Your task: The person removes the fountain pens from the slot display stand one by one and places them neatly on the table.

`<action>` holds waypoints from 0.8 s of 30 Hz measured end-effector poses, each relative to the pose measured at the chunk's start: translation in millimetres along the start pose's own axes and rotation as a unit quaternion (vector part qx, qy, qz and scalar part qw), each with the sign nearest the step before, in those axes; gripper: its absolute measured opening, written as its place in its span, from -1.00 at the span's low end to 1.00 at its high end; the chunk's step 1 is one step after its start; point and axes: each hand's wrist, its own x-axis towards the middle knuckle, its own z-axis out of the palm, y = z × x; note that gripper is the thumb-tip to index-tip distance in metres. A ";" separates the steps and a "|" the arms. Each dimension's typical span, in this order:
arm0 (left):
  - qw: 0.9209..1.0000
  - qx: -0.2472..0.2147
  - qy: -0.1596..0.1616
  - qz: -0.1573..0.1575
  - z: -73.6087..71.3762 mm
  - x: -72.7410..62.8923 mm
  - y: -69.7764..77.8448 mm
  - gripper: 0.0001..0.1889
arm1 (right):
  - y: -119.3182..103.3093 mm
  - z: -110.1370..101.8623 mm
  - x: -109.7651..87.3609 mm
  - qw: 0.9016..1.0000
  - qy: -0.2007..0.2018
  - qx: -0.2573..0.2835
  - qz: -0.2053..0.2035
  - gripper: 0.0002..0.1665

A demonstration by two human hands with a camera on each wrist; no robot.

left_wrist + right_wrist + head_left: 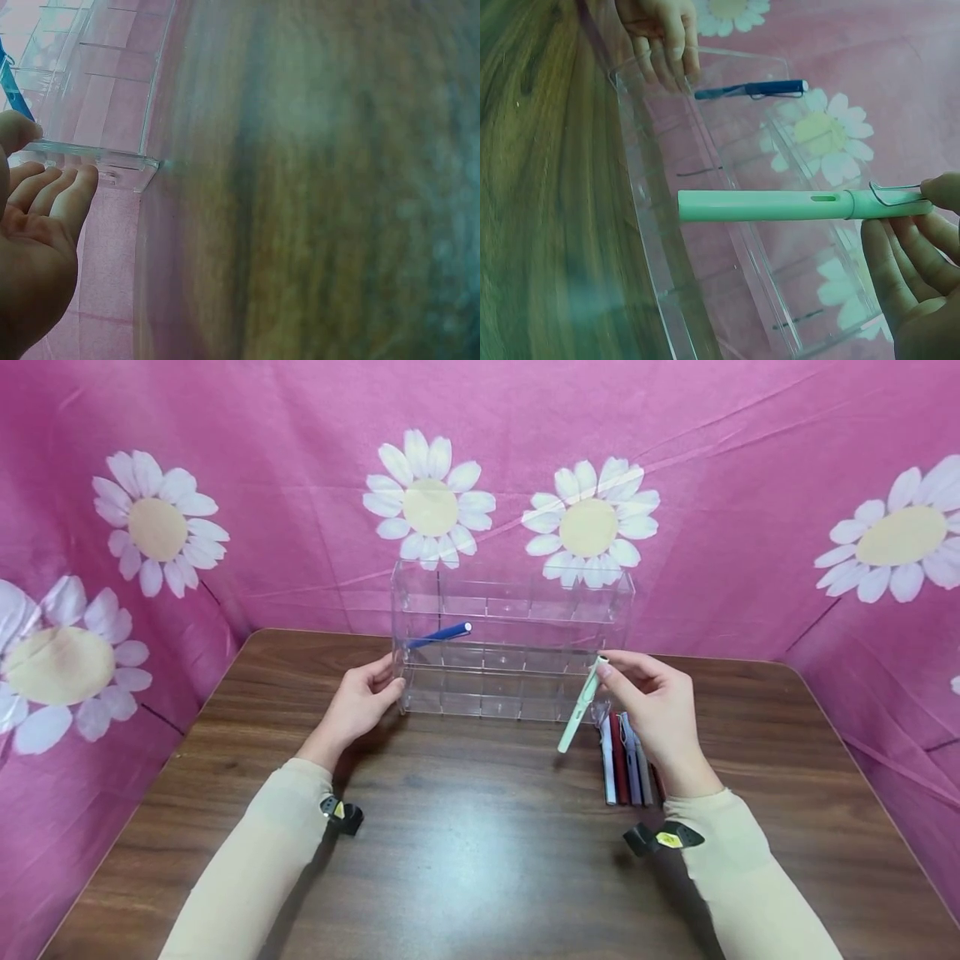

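Observation:
A clear plastic pen rack (498, 703) with tiers of compartments stands at the back of the table. My left hand (366, 695) holds its left side wall, thumb in front and fingers behind, as the left wrist view shows with the hand (45, 217) at the rack's edge (97, 152). My right hand (652, 702) pinches a mint green pen (580, 710) by its clip end, the other end pointing down and left before the rack. In the right wrist view the pen (765, 205) lies across the rack. A blue pen (441, 635) leans in a left compartment.
Several pens (621, 768), among them light blue, dark red and grey ones, lie side by side on the wooden table (450, 860) below my right hand. A pink cloth (300, 510) with white daisies hangs behind and around the table.

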 end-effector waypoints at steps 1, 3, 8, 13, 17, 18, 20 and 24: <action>1.000 0.000 -0.001 -0.001 -0.1 0.4 0.5 -0.42 | 0.1 -2.1 0.7 1.000 0.003 0.001 0.003 -0.66; 1.000 0.001 -0.001 -0.001 -0.1 0.7 1.2 -0.42 | 0.3 -6.3 1.5 1.000 0.003 0.007 0.010 -0.65; 1.000 0.008 0.003 -0.001 0.2 -1.5 2.1 -0.43 | 0.6 -14.0 -0.3 0.999 0.004 0.028 0.022 -0.69; 1.000 0.003 0.005 0.001 0.8 -3.7 1.4 -0.43 | 2.3 -20.0 -3.2 0.999 0.005 0.028 0.024 -0.79; 1.000 0.001 0.006 0.002 1.1 -4.4 1.4 -0.44 | 2.4 -24.4 -4.4 0.999 0.007 0.033 0.029 -0.81; 1.000 0.000 0.006 0.001 1.1 -4.5 1.6 -0.44 | 2.4 -25.7 -4.6 0.999 0.008 0.037 0.031 -0.81; 1.000 0.000 0.006 0.001 1.2 -4.4 2.3 -0.44 | 2.0 -28.5 -5.2 0.998 0.013 0.041 0.037 -0.82; 1.000 -0.001 0.006 0.002 0.9 -3.3 2.6 -0.43 | 1.1 -34.1 -6.7 0.995 0.031 0.067 0.061 -0.79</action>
